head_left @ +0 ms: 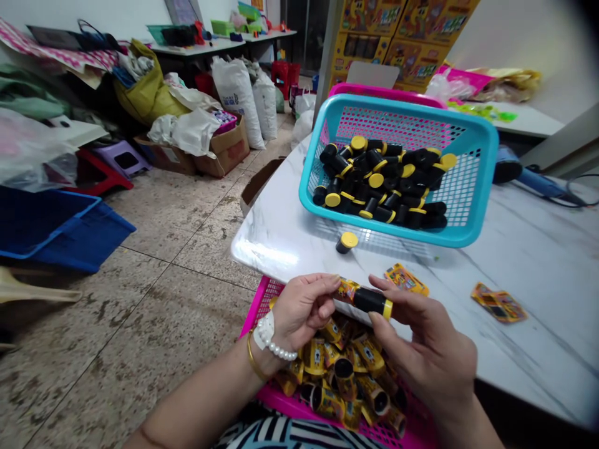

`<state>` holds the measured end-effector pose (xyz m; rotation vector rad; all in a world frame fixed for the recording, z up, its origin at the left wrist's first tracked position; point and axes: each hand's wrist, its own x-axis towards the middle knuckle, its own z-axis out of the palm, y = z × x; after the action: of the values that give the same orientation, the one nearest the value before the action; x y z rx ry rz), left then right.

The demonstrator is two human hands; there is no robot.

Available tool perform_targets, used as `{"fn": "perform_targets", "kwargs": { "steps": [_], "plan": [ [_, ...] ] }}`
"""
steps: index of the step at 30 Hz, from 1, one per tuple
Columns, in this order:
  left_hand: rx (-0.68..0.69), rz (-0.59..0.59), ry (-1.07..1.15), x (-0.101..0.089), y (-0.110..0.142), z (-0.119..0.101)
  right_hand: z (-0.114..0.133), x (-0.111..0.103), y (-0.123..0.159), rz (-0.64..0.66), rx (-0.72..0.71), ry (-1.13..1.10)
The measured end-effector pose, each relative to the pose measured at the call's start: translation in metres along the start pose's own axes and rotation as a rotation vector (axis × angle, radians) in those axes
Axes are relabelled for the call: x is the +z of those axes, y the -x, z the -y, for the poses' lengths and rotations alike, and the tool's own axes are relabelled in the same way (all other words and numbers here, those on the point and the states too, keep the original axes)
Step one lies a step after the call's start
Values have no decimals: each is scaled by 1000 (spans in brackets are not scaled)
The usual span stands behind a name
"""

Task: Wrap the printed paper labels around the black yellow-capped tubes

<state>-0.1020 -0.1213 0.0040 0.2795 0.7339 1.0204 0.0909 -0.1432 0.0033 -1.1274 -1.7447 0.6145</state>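
Observation:
Over the pink basket (255, 315), my left hand (299, 312) pinches a yellow printed sleeve (346, 290). My right hand (428, 343) grips a small black cylinder with a yellow cap (372, 300) by its capped end, between thumb and fingers. The cylinder's other end meets the sleeve; how far it sits inside I cannot tell. Below my hands, the pink basket holds many yellow printed wrappers (369, 352), some with black ends showing. A similar capped black cylinder (347, 242) stands alone on the white marbled table (281, 240).
A teal basket (388, 232) full of black capped cylinders stands on the table. Flat printed sleeves (406, 279) lie right of my hands, with more (498, 302) farther right. A blue tool with a cord (545, 184) lies behind. A blue bin (88, 231) is on the floor.

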Motion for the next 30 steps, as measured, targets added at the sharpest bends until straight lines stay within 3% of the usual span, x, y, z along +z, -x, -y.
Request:
{"fn": "perform_targets", "kwargs": {
  "steps": [9,14,18,25,30],
  "plan": [
    [16,27,-13,-1,2,1,-2,5,-5,-32,-87,103],
    [4,24,-13,-1,0,-8,3,-5,-12,63,-309,302],
    [-15,28,-54,-3,-1,-10,5,-13,-22,180,-430,280],
    [28,28,-70,-1,5,-5,4,-6,-15,-6,-410,448],
    [59,-47,-42,2,10,0,6,0,-5,6,-404,386]
  ]
}}
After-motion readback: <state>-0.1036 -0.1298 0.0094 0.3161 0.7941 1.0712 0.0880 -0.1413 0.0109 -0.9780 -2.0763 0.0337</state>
